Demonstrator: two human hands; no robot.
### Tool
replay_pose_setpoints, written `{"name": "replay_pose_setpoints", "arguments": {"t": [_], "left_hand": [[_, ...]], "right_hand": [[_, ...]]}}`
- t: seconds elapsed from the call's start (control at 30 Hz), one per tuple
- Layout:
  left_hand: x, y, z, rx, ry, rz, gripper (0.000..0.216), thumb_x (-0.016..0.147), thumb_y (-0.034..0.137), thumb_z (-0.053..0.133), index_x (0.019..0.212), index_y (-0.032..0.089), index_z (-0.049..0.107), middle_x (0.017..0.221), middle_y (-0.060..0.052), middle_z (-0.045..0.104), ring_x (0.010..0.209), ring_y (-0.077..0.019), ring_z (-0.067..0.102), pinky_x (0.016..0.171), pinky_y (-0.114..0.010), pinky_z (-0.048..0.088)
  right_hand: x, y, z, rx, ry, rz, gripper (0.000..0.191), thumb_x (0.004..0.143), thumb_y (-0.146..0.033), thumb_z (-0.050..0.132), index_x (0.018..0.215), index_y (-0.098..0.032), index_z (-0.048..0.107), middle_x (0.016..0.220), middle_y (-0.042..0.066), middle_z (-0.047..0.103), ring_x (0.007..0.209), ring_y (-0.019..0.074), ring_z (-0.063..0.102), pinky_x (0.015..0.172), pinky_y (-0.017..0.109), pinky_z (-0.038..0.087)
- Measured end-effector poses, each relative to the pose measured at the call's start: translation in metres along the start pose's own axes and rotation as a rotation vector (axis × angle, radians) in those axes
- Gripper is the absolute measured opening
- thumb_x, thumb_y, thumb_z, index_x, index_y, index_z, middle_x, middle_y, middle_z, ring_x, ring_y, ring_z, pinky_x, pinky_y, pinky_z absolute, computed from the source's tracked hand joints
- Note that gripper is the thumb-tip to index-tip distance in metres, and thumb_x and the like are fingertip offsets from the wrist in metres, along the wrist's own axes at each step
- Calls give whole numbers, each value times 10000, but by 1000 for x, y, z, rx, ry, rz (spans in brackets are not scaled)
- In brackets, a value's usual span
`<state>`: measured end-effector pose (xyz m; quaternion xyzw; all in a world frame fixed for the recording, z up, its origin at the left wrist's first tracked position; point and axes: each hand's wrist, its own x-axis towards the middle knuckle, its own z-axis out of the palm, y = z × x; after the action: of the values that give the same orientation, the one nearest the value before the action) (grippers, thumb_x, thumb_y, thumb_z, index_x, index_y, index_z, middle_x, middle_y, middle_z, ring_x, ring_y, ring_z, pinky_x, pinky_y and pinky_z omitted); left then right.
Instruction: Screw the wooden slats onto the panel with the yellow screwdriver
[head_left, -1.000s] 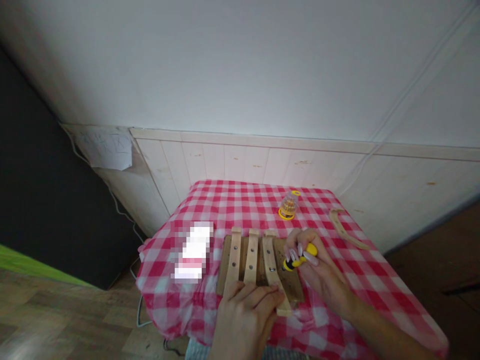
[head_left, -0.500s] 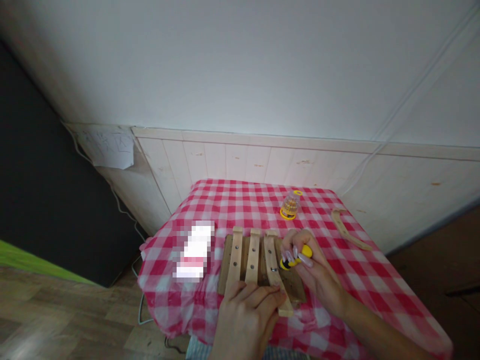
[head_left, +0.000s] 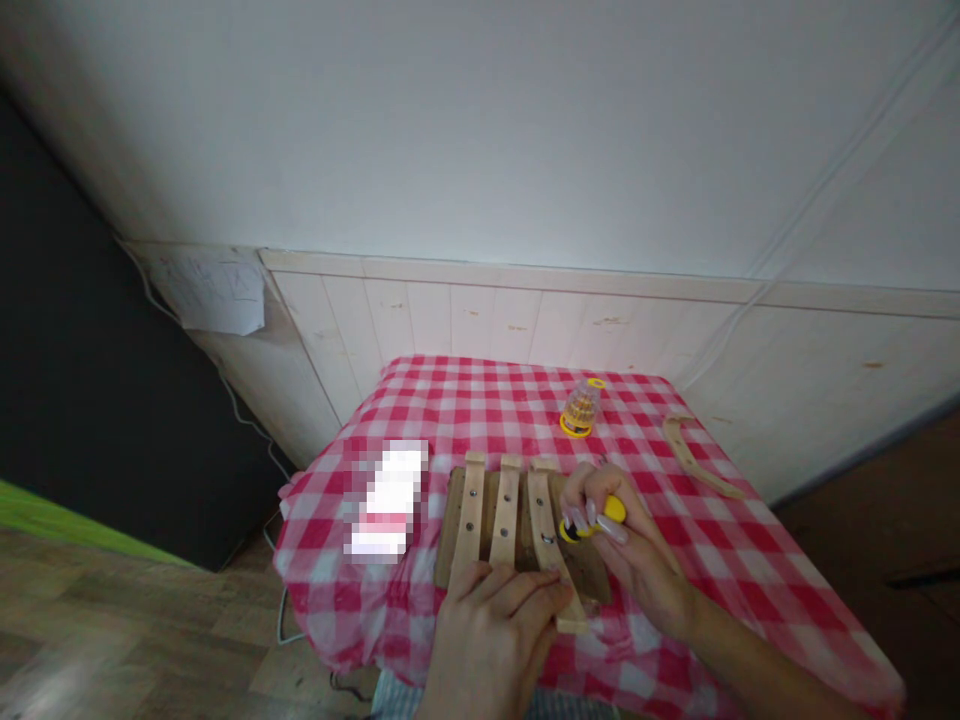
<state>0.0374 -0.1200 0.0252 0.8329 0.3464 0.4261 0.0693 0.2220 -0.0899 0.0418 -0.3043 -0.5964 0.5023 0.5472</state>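
Note:
My right hand (head_left: 622, 535) is closed around a yellow and black screwdriver (head_left: 613, 509), whose tip reaches a screw (head_left: 548, 540) in the rightmost curved wooden slat (head_left: 541, 505). Across the lower parts of the slats lies my left hand (head_left: 495, 620), its fingers bent over the near end of that same slat; the thumb is hidden. Two more slats, the middle one (head_left: 507, 505) and the left one (head_left: 471, 505), stand side by side, each with two dark screws showing. All three rest on a brown wooden board (head_left: 448, 545).
A clear, yellow-rimmed container of bits (head_left: 580, 408) stands behind the board. Another curved wooden slat (head_left: 694, 458) lies at the right table edge. Left of the board is a blurred-out bright rectangle (head_left: 394, 500). A red-and-white checked cloth (head_left: 457, 400) covers the table, against the wall.
The right hand and screwdriver have shifted only very slightly at the same screw. My left hand keeps its place on the slats. The camera view has tilted a little.

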Motion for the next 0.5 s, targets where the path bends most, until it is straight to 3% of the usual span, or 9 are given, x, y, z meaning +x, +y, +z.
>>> {"name": "replay_pose_setpoints", "arguments": {"t": [0.5], "left_hand": [[-6,-4,2,-14,-63,2,175,977,174,599,1078,267,708,1031,65,786,819,-141,728,722,-297,534]], "right_hand": [[2,-9,4,154,31,-26,198,922,-429,615,857,-267,522,864,9,519,781,198,469,704,342,372]]}}
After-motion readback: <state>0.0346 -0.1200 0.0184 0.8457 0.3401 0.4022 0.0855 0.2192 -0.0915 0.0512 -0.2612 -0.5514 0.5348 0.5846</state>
